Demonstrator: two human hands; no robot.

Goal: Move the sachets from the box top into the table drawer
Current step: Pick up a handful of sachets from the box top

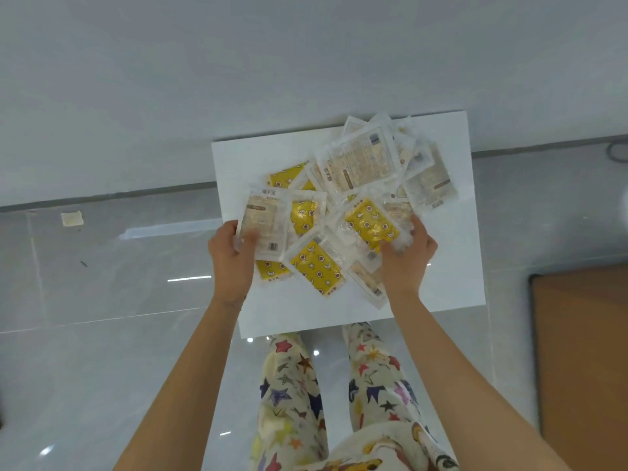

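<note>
At the far left a small pale paper scrap (pixel 71 219) lies on the glossy grey tiled floor (pixel 102 300). The left hand (pixel 231 258) has its thumb and fingers closed on the near corner of a beige sachet (pixel 263 229) at the left edge of the heap. By my reading, it is pinched there to draw it inward.

The sachets (pixel 343 205), yellow ones mixed with beige and clear ones, lie in a loose overlapping pile on the white box top (pixel 452 266). None has left it yet. The two hands bracket the near part of the pile, which looks like a way of gathering several at once rather than lifting them singly.

The right hand (pixel 407 260) curls into the pile's right side, gripping the yellow sachet (pixel 370 222) by its clear border.

The box stands on the floor against a plain pale wall (pixel 306 62), and star-patterned trousers (pixel 292 396) show just below it. A dark cable (pixel 615 151) loops at the upper right. At the right edge is a brown panel (pixel 584 362) with a dark rim, perhaps the desk. No drawer is in view.
</note>
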